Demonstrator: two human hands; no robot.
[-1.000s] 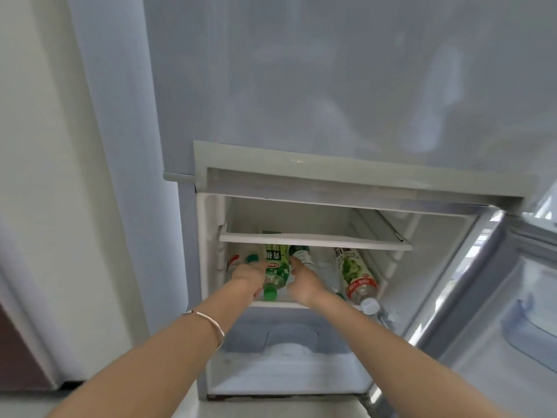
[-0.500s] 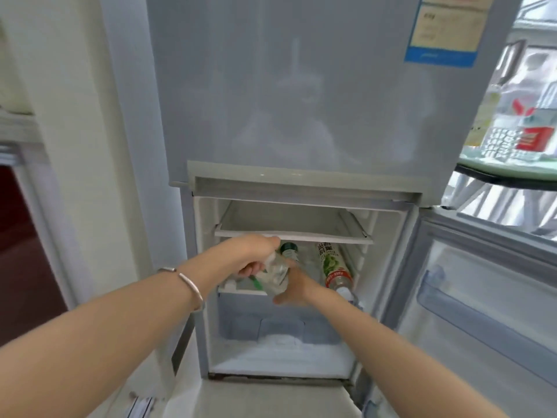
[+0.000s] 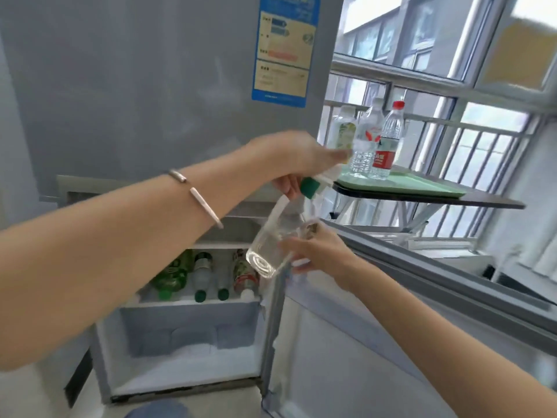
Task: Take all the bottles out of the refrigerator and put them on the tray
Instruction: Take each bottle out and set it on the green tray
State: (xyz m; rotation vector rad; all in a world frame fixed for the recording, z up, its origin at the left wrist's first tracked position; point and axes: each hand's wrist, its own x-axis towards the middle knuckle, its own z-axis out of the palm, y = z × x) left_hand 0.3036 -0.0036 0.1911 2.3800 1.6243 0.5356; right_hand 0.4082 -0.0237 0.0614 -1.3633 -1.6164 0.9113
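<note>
My left hand [image 3: 298, 156] grips the neck of a clear bottle [image 3: 271, 248] just above its green cap. My right hand [image 3: 316, 251] holds the same bottle lower on its body. The bottle hangs tilted in front of the refrigerator [image 3: 150, 86], its base toward me and to the left. Several bottles lie on the shelf of the open lower compartment, among them a green bottle [image 3: 171, 276] and a red-labelled bottle [image 3: 245, 277]. To the right, a green tray [image 3: 422, 188] holds three upright bottles, one with a red cap [image 3: 388, 140].
The tray rests on a dark tabletop [image 3: 470, 202] with a folding frame, in front of a barred window. The open lower refrigerator door [image 3: 391, 327] stands to the right, under my right arm. Frost covers the compartment floor [image 3: 187, 372].
Both hands have drawn the clear bottle out of the lower compartment and lifted it up and to the right. My view has swung right, so the tray and window now show.
</note>
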